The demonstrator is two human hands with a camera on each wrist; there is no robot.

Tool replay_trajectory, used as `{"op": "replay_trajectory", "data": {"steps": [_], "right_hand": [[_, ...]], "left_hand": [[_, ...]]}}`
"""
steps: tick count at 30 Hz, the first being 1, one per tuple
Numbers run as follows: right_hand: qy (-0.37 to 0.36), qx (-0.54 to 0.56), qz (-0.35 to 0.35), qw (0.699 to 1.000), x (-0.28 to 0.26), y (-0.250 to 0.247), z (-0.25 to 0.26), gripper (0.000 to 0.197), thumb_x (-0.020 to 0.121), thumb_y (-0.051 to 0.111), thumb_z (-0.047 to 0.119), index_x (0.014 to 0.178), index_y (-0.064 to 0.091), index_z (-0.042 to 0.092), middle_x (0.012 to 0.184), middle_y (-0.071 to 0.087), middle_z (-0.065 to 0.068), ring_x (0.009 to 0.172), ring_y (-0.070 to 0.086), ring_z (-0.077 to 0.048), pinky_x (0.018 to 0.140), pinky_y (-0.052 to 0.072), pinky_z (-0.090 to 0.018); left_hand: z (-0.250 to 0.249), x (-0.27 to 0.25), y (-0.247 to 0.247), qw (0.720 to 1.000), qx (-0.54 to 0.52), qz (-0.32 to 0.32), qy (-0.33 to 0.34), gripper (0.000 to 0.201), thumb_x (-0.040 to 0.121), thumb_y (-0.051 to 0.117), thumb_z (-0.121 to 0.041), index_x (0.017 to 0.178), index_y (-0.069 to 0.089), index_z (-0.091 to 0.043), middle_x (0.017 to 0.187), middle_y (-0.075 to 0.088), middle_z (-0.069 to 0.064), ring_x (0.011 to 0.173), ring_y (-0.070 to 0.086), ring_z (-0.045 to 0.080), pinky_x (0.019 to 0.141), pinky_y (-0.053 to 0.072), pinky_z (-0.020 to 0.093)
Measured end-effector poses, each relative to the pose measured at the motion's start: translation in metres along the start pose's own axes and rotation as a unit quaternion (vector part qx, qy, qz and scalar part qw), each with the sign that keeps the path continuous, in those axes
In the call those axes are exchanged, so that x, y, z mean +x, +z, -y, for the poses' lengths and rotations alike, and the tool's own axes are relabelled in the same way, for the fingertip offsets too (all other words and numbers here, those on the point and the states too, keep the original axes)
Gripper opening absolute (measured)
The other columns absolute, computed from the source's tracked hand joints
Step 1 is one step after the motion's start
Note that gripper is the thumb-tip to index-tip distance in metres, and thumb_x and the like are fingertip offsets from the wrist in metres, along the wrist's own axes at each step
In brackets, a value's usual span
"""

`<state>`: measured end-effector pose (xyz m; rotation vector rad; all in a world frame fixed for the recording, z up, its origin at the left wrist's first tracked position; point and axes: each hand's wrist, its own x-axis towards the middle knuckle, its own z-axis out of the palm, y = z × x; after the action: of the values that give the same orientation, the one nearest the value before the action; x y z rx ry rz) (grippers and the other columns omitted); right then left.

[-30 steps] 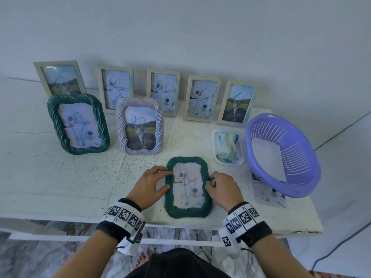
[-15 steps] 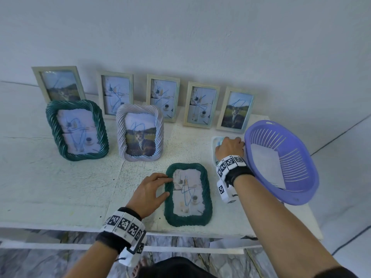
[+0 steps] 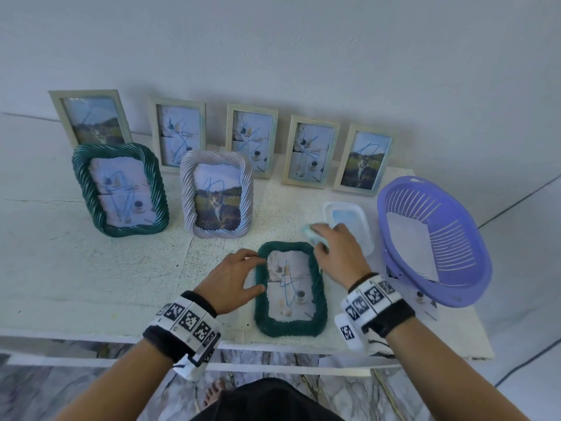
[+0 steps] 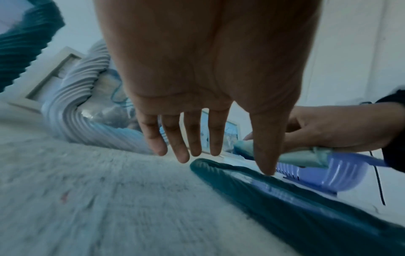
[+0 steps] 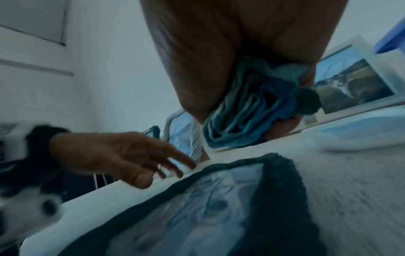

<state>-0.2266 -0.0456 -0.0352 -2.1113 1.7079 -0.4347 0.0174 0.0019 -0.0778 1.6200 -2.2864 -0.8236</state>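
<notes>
Our left hand (image 3: 233, 278), fingers spread, steadies the green frame (image 3: 290, 288) under its fingertips; our right hand (image 3: 340, 256) bunches the cloth (image 5: 247, 110) in curled fingers for wiping.

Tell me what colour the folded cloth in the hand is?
Blue, light and dark. The right hand grips the folded cloth; right wrist view shows it best.
</notes>
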Motion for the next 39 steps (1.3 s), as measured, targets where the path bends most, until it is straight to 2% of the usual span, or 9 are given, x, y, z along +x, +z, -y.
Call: {"op": "replay_trajectory", "data": {"steps": [2, 6, 10, 15, 19, 22, 29, 35, 39], "right_hand": [[-0.032, -0.013, 0.030, 0.999, -0.018, 0.010, 0.007, 0.043, 0.092, 0.055, 0.016, 0.134, 0.051, 0.025, 0.098, 0.046, -0.004, 0.077, 0.050, -0.017, 0.071, 0.044, -0.023], [-0.043, -0.067, 0.050, 0.996, -0.025, 0.027, 0.013, 0.042, 0.094, 0.052, 0.020, 0.136, 0.051, 0.022, 0.100, 0.040, -0.005, 0.083, 0.042, -0.019, 0.073, 0.039, -0.025], [-0.024, -0.094, 0.072, 0.993, -0.021, 0.040, 0.014, 0.039, 0.098, 0.048, 0.028, 0.136, 0.049, 0.021, 0.113, 0.043, -0.012, 0.092, 0.051, -0.028, 0.079, 0.043, -0.032], [-0.014, -0.057, 0.089, 0.994, -0.020, 0.048, 0.022, 0.030, 0.098, 0.047, 0.020, 0.126, 0.056, 0.012, 0.112, 0.041, -0.012, 0.093, 0.053, -0.031, 0.076, 0.040, -0.029], [-0.089, -0.033, 0.149, 0.984, -0.044, 0.050, 0.031, 0.034, 0.097, 0.048, 0.015, 0.130, 0.056, 0.016, 0.112, 0.040, -0.010, 0.091, 0.052, -0.027, 0.084, 0.046, -0.033], [-0.132, -0.081, 0.182, 0.971, -0.052, 0.039, 0.027, 0.039, 0.096, 0.049, 0.011, 0.134, 0.053, 0.020, 0.112, 0.042, -0.011, 0.088, 0.051, -0.024, 0.081, 0.044, -0.027], [-0.062, -0.141, 0.109, 0.982, -0.007, 0.034, 0.017, 0.026, 0.093, 0.050, 0.006, 0.116, 0.058, 0.014, 0.109, 0.042, -0.011, 0.087, 0.053, -0.025, 0.072, 0.045, -0.029], [-0.073, -0.119, 0.115, 0.984, -0.030, 0.044, 0.020, 0.034, 0.096, 0.047, 0.013, 0.130, 0.050, 0.013, 0.115, 0.042, -0.012, 0.085, 0.051, -0.024, 0.070, 0.036, -0.024], [-0.118, -0.116, 0.171, 0.971, -0.049, 0.039, 0.023, 0.035, 0.098, 0.043, 0.016, 0.132, 0.052, 0.012, 0.119, 0.046, -0.017, 0.093, 0.053, -0.027, 0.080, 0.046, -0.035]], "left_hand": [[-0.003, 0.006, -0.010, 0.998, 0.047, 0.029, 0.002, 0.068, 0.086, 0.060, -0.053, 0.145, 0.039, -0.026, 0.149, 0.035, -0.003, 0.131, 0.038, 0.019, 0.108, 0.034, 0.037], [-0.007, 0.017, -0.023, 0.981, 0.155, 0.115, 0.009, 0.104, 0.070, 0.063, -0.075, 0.152, 0.019, -0.028, 0.160, 0.014, -0.004, 0.141, 0.023, 0.022, 0.113, 0.022, 0.045], [-0.007, 0.023, -0.022, 0.961, 0.226, 0.160, 0.022, 0.128, 0.057, 0.062, -0.085, 0.154, 0.004, -0.024, 0.162, -0.004, -0.004, 0.145, 0.011, 0.024, 0.116, 0.016, 0.047], [-0.008, 0.025, -0.017, 0.949, 0.272, 0.156, 0.033, 0.129, 0.056, 0.060, -0.087, 0.154, 0.006, -0.021, 0.162, -0.002, 0.001, 0.144, 0.014, 0.028, 0.116, 0.015, 0.046], [-0.013, 0.028, -0.019, 0.942, 0.294, 0.154, 0.040, 0.129, 0.056, 0.062, -0.085, 0.153, 0.010, -0.019, 0.162, 0.005, 0.004, 0.142, 0.021, 0.030, 0.115, 0.018, 0.047], [-0.015, 0.027, -0.020, 0.939, 0.301, 0.160, 0.038, 0.129, 0.057, 0.062, -0.085, 0.153, 0.010, -0.018, 0.161, 0.004, 0.004, 0.141, 0.021, 0.030, 0.116, 0.018, 0.048], [-0.018, 0.027, -0.022, 0.936, 0.310, 0.161, 0.036, 0.127, 0.057, 0.060, -0.086, 0.153, 0.011, -0.019, 0.161, 0.006, 0.005, 0.141, 0.022, 0.031, 0.115, 0.017, 0.050], [-0.017, 0.029, -0.020, 0.936, 0.305, 0.173, 0.025, 0.124, 0.053, 0.058, -0.089, 0.153, 0.010, -0.033, 0.162, 0.004, 0.004, 0.142, 0.021, 0.031, 0.115, 0.012, 0.057], [-0.018, 0.030, -0.021, 0.931, 0.321, 0.173, 0.029, 0.123, 0.053, 0.059, -0.089, 0.152, 0.014, -0.033, 0.161, 0.007, 0.005, 0.141, 0.023, 0.032, 0.115, 0.012, 0.056]]}}
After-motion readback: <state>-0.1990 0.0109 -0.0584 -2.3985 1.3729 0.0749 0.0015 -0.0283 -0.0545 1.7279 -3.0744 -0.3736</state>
